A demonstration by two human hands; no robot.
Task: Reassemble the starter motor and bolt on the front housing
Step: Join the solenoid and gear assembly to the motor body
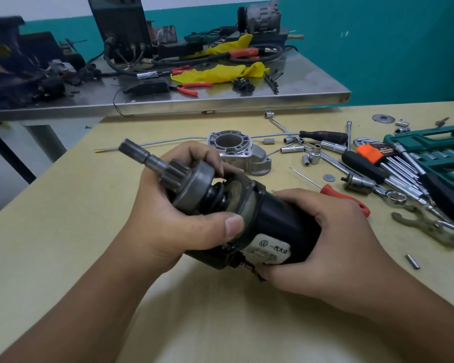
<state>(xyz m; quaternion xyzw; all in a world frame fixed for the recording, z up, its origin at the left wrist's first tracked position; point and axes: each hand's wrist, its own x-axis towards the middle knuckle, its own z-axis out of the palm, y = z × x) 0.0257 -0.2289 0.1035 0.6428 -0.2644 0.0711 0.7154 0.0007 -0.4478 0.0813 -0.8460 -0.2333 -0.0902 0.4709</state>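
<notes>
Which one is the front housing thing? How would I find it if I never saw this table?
Start at the yellowish table and look just beyond the left hand that grips the starter motor. The front housing lies there alone, untouched. It is the only pale cast-metal piece with a big round hole; its neighbours are slim shiny sockets and wrenches.

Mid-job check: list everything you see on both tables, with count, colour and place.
starter motor: one, black body with grey pinion end, held above the near table
front housing: one, silver, near table behind the motor
screwdriver: one, red handle, right of the motor
sockets and wrenches: many, chrome, scattered on the right
socket set case: one, green, far right
yellow cloths: two, steel bench behind
pliers: red handles, steel bench
left hand: grip around the pinion end
right hand: grip around the motor's rear
</notes>
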